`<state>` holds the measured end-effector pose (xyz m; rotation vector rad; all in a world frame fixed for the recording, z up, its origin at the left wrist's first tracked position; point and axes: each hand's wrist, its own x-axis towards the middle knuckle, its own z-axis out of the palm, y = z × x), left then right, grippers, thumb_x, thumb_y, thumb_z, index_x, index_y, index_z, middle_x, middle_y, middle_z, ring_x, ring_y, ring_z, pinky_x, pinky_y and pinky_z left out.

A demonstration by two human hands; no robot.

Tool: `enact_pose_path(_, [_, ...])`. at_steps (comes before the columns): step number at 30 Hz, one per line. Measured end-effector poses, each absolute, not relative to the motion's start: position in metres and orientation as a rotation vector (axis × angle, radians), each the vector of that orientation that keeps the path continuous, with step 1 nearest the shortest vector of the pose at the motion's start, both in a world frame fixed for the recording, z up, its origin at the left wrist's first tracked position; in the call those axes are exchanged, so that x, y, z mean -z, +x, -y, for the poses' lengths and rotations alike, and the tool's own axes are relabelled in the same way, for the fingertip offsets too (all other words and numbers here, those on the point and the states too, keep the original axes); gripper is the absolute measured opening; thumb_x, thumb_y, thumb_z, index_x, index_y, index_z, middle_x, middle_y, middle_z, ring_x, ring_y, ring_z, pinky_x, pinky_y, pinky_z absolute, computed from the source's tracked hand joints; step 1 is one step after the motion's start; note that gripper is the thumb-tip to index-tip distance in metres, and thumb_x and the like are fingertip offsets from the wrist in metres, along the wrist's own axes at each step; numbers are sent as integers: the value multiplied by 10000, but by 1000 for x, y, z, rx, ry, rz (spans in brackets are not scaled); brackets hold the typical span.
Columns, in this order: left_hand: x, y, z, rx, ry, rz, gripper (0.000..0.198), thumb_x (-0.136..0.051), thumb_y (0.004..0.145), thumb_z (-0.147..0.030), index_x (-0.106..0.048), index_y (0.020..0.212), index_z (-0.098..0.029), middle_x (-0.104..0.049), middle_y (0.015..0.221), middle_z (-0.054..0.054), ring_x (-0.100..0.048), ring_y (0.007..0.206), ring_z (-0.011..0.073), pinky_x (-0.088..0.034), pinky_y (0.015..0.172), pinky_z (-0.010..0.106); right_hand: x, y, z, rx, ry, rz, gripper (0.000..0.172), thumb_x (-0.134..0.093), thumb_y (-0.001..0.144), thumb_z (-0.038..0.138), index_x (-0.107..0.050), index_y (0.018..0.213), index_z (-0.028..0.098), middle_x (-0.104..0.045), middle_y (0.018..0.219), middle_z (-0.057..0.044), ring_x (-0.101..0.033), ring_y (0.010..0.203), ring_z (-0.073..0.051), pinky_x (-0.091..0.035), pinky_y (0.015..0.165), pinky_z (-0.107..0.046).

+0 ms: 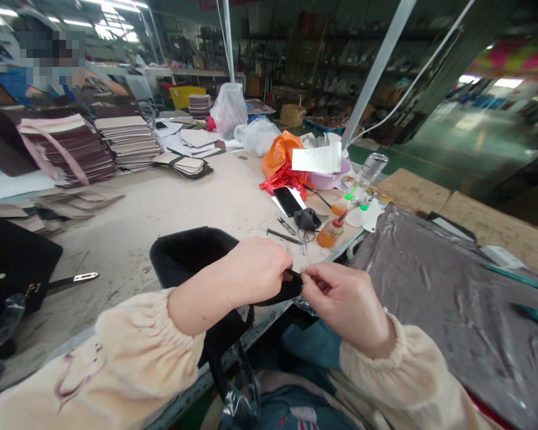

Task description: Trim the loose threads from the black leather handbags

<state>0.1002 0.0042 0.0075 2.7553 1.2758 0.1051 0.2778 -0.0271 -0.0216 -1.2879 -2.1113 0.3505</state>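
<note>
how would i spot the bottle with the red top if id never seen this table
Find the pale work table and follow its right-hand edge to just beyond the right hand. There, beside the scissors, sits a small bottle with something orange inside. Its red top sets it apart from the two green-topped bottles farther off.

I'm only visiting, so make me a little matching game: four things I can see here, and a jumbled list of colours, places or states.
1. Black piece
2. Phone
3. Basin
4. Frontmost bottle

A. Light purple
B. Red-topped
C. Held by left hand and right hand
D. Lying flat, dark screen

Pairs: 1-C; 2-D; 3-A; 4-B
</note>
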Motion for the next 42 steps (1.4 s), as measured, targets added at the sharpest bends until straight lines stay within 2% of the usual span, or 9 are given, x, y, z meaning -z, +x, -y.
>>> enact_pose_path(7, [-9,99,-4,-100,2728,-1267,242,-446,802,-246,-669,721,-200,-675,716,50,-602,661,191,-424,577,284,26,283,29,-396,-1271,2092,141,-558,735,135,-680,787,185,-658,673,2,-591,611,-126,-432,600,-227])
enact_pose_path(12, [-9,100,-4,-100,2719,-1250,229,-455,788,-228,-678,744,-203,-673,725,47,-602,654,185,-422,570,280,25,284,31,-503,-1293,2060,138,-558,764,172,-684,817,180,-667,668,-4,-595,578,-123,-439,570,-227])
enact_pose_path(18, [-6,99,-4,-115,2735,-1251,204,-480,782,-235,-667,717,-185,-659,704,57,-600,651,192,-417,557,282,20,281,26,-455,-1282,2133,140,-541,792,192,-664,725,185,-605,579,18,-542,523,-101,-397,539,-222])
enact_pose_path(28, [-7,99,-4,-133,2719,-1246,205,-480,779,-236,-668,714,-189,-655,693,53,-600,659,196,-416,567,286,9,277,24,-325,-1308,2293,138,-532,689,101,-631,637,182,-566,552,25,-525,529,-103,-367,520,-221])
enact_pose_path(32, [-7,99,-4,-135,2711,-1228,211,-471,772,-218,-675,725,-195,-661,714,51,-598,656,195,-418,566,288,15,280,25,-432,-1292,2208,159,-530,699,115,-666,737,188,-621,603,11,-570,558,-116,-418,544,-214])
enact_pose_path(37, [-6,98,-4,-160,2731,-1223,214,-472,782,-223,-669,708,-183,-653,694,58,-597,645,191,-416,563,286,20,282,29,-589,-1317,2103,163,-546,732,163,-679,825,180,-641,612,5,-566,503,-110,-445,499,-204])
enact_pose_path(42, [-4,98,-4,-186,2749,-1210,216,-485,791,-249,-662,690,-178,-645,682,66,-596,642,202,-415,559,300,20,278,29,-611,-1332,2102,144,-541,758,192,-684,763,173,-613,567,4,-539,487,-109,-422,475,-208])
